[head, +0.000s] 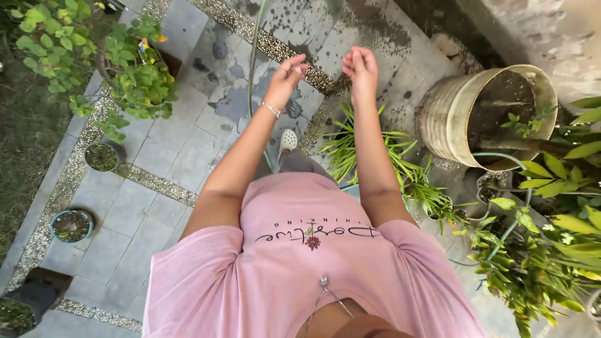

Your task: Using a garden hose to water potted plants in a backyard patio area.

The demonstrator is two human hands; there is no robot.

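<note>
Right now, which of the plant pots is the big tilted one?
The large cream metal pot at upper right, leaning with its soil-filled mouth showing. The two small round pots on the left paving sit upright.

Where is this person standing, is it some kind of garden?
Most likely a home garden patio: grey paving tiles edged with pebble strips, a large tilted pot, small soil pots, leafy plants and a hose.

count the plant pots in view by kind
large tilted metal pot with soil: 1
small round pots on the paving, one grey, one blue-rimmed: 2
total: 3
Both hands, left and right, are raised and hold nothing.
</note>
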